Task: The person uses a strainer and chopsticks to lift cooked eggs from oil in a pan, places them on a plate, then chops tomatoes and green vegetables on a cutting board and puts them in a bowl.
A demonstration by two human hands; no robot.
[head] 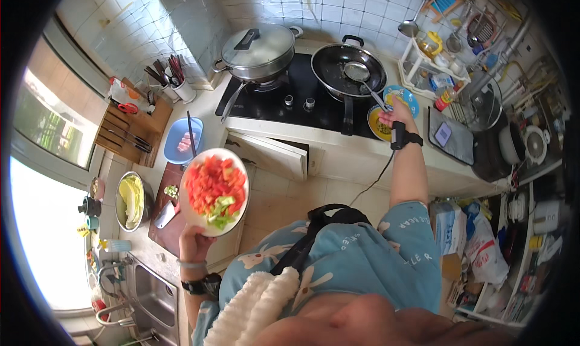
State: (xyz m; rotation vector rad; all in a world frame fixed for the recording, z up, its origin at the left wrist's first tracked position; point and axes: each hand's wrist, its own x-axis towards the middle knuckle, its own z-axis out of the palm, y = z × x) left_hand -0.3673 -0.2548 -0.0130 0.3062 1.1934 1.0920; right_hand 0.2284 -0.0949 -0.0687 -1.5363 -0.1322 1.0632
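My left hand [195, 241] holds the rim of a white plate [192, 217] with chopped tomatoes [213, 180] and cut green pieces [222, 213], over the counter's edge. My right hand [395, 112] grips the handle of a metal ladle [357, 72], whose bowl rests in a dark wok [330, 69] on the right side of the cooktop. Beneath and beside that hand are a blue patterned plate [410, 101] and a yellow bowl [376, 123] with dark bits inside. Steam or fog clouds the glass lid [267, 47] of a steel pan on the left side.
A maroon cutting board [167, 237] bears a cleaver [166, 213] and chopped pieces. Around it stand a blue dish [171, 137] of meat with chopsticks, a steel bowl [144, 210] of cabbage leaves and a sink [156, 296]. Below the cooktop, a cabinet door [276, 153] hangs ajar.
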